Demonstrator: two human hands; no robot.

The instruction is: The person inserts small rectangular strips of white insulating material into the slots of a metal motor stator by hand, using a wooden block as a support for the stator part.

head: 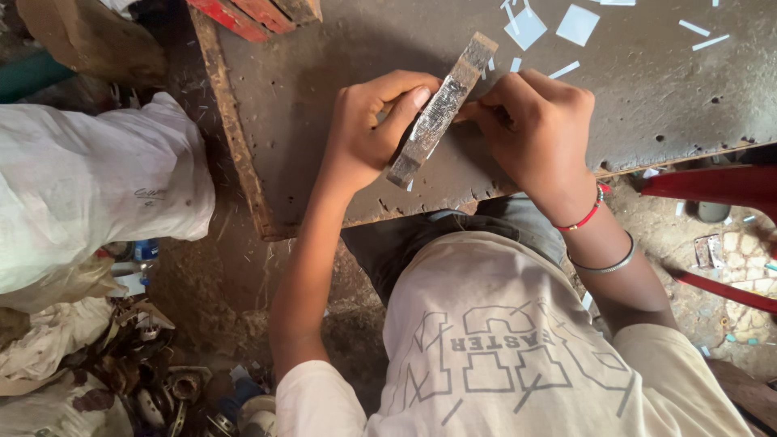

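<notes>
A: What step does this look like?

B: I'd judge it as work along the edge of the worn wooden block (439,111), which both hands hold tilted on the dark work board (324,97). The block runs from about 1 o'clock down to 7 o'clock, its lower end resting near the board's near edge.

A: How are the hands set?

B: The left hand (374,129) is clenched around the block's lower half from the 9 o'clock side, thumb laid up along its face. The right hand (536,133) comes in from 3 o'clock, fingertips pinched against the block's upper edge. Whether it pinches something small there, I cannot tell; the fingers hide it.

A: And the arms?

B: Both elbows are bent and drawn in, forearms converging toward 12 o'clock. The right wrist carries a red thread band (584,217) and a metal bangle (609,264).

A: What would the next move call for?

B: In my judgement, a steady left grip so the block doesn't rock, and fine fingertip control from the right. White cut pieces (576,24) lie scattered at 1 o'clock, well apart from the hands.
</notes>
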